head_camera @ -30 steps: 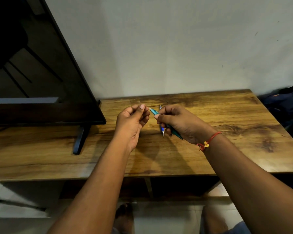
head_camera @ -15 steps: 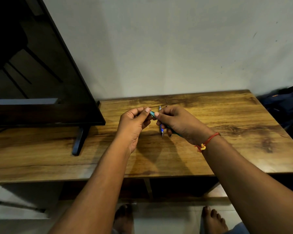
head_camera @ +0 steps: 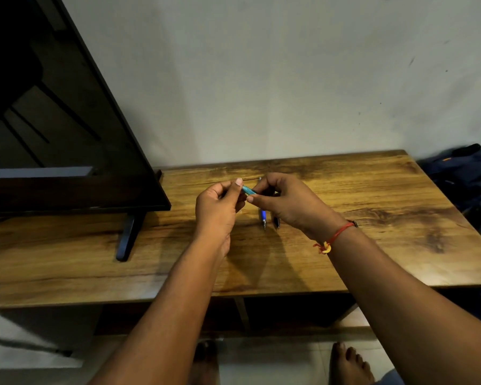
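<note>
left hand (head_camera: 217,209) and right hand (head_camera: 289,201) pinch the teal pen (head_camera: 249,190), axis slanting left and away

both hands – left hand (head_camera: 217,209), right hand (head_camera: 286,202) – pinch a teal pen (head_camera: 249,190) above the table (head_camera: 372,245).

TV (head_camera: 53,120) on worktop (head_camera: 372,204) left; 2 pens (head_camera: 263,216) lie mid-worktop beneath right hand (head_camera: 289,201); held pen (head_camera: 249,190) between it and left hand (head_camera: 217,207); bag (head_camera: 467,176) right of worktop.
</note>
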